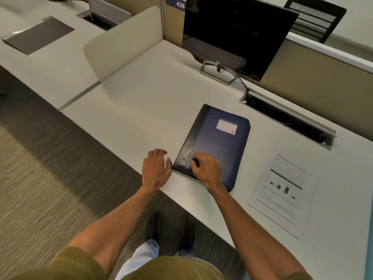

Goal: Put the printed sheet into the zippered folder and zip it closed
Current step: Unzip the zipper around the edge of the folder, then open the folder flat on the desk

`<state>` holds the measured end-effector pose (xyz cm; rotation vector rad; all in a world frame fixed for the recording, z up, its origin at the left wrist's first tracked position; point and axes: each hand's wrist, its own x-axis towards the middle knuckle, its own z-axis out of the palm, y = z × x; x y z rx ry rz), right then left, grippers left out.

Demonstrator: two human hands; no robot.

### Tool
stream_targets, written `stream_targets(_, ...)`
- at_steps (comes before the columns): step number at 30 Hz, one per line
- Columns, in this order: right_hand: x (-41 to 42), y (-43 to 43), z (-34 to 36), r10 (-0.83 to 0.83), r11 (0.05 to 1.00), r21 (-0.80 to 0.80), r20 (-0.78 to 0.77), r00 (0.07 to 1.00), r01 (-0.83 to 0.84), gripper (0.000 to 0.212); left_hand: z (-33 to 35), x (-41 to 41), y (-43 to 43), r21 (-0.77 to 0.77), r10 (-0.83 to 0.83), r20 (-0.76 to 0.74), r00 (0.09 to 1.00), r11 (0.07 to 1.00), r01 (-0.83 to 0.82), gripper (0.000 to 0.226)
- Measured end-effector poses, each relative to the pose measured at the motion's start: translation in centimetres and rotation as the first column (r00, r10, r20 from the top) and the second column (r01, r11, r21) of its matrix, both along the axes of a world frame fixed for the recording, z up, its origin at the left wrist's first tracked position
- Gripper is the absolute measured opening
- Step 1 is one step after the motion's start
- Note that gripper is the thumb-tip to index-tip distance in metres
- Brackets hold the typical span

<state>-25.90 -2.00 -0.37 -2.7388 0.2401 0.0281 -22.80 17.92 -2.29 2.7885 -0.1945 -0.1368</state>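
Navy zippered folder (217, 146) lies closed on the white bench (141, 102), with the right hand (206, 168) curled on its near corner, fingers bent, pinching nothing clearly visible. Left hand (156, 168) rests just beside that corner, fingers loosely spread. The printed sheet (282, 195) lies flat to the folder's right, apart from it.

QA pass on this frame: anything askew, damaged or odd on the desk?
Nothing damaged or spilled. The zippered folder lies closed, angled to the desk edge, its near corner overhanging slightly. The printed sheet lies flat beside it, outside.
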Motion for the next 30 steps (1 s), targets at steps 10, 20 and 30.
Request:
stream_targets(10, -2.4, -5.5, -0.6, -0.59, 0.787, 0.217, -0.008, 0.808, 0.577, 0.029, 1.4, 3.3, -5.8, -0.055, -0.202, -0.021, 0.979, 0.978, 0.201, 0.041)
stream_targets(20, -2.3, -6.8, -1.3, -0.77, 0.528, 0.295, -0.229, 0.595, 0.796, 0.045, 0.8, 7.2, -9.6, 0.043, -0.361, -0.26, 0.896, 0.922, 0.384, 0.075)
stream_targets(30, -2.0, -6.6, -1.4, -0.889, 0.301, 0.312, -0.251, 0.384, 0.901, 0.019, 0.4, 10.0, -8.7, 0.061, -0.492, -0.134, 0.86, 0.862, 0.503, 0.051)
